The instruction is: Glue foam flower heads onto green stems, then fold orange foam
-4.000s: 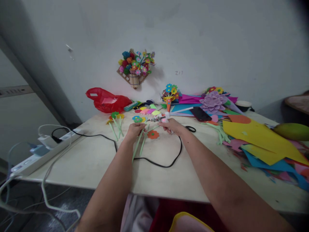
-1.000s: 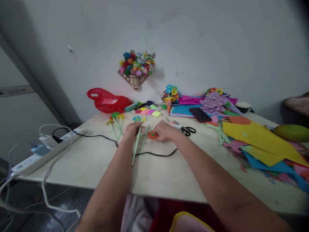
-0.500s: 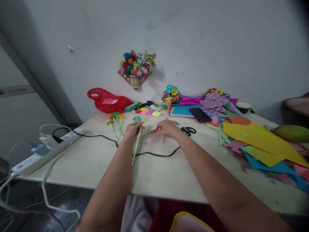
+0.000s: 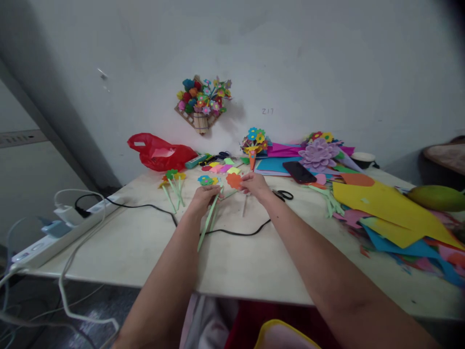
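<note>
A plain pale grey wall [image 4: 327, 68] rises behind the white-topped desk [image 4: 232, 257], "217" written low on it. A decoration of colourful flowers [image 4: 205, 99] hangs there. Left stands a grey panel [image 4: 22, 189] with a slanted dark edge; the floor [image 4: 87, 310] below is dark and glossy. The light is dim and cool, and the right corner is shadowed.

orange flower [image 4: 233, 181] | pale green strips [image 4: 208, 220] | red bag [image 4: 160, 152] | lilac bloom [image 4: 318, 154] | plain yellow sheet [image 4: 385, 201] | black cable [image 4: 240, 233]

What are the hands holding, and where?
The right hand pinches an orange paper flower by its edge; the left hand holds a green strip near its top.
</note>
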A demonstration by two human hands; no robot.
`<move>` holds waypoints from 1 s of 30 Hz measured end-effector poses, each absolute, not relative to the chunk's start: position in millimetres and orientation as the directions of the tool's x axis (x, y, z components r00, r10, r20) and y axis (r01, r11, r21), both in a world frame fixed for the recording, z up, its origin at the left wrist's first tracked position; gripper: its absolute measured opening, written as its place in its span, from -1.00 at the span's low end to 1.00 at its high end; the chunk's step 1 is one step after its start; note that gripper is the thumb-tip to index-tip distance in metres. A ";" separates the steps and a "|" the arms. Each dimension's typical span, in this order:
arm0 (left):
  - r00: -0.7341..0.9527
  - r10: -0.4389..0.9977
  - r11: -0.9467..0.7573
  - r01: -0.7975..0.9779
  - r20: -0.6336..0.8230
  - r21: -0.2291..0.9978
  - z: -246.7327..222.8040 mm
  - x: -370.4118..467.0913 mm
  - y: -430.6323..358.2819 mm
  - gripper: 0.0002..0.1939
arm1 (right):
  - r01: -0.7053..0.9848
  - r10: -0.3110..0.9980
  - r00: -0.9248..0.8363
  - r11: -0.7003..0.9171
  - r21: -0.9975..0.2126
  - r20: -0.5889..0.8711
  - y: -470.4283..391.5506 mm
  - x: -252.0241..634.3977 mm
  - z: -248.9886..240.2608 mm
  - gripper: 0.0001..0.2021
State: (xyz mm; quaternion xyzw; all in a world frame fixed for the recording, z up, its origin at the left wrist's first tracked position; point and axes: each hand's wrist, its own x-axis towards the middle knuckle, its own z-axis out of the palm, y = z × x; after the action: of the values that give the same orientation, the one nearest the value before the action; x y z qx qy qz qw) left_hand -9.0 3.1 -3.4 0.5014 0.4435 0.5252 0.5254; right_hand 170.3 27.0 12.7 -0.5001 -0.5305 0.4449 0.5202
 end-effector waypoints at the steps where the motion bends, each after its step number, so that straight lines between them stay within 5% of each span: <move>1: 0.064 0.996 -0.048 -0.098 0.054 0.994 -3.5 -7.6 2.7 -0.73 | 0.055 0.992 0.048 0.117 -0.992 0.119 28.6 169.5 11.4 -0.83; 6: 0.109 0.993 -0.028 -0.073 0.036 0.997 -1.9 -1.0 -1.3 -0.72 | 0.046 0.966 0.048 0.251 -0.967 0.253 40.2 166.9 0.6 -0.77; 12: 0.132 0.990 -0.050 -0.055 0.057 0.997 -0.2 3.9 -4.2 -0.73 | 0.313 0.947 0.049 0.287 -0.905 0.318 45.4 167.6 -6.9 -0.85; 19: 0.158 0.985 -0.060 -0.052 0.067 0.997 -3.9 5.0 -1.9 -0.75 | 0.729 0.899 0.018 0.288 -0.621 0.438 30.0 168.1 2.9 -0.77; 30: 0.170 0.985 -0.023 -0.067 0.034 0.997 -5.3 5.8 -0.1 -0.78 | 0.866 0.867 -0.142 0.343 -0.365 0.477 16.0 158.6 10.2 -0.76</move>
State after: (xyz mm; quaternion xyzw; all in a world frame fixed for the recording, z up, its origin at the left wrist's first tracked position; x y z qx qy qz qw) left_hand 5.8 -0.1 -5.3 0.5319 0.4314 0.4783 0.5498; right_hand 158.6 16.0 10.2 -0.5733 -0.7556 0.0013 0.3168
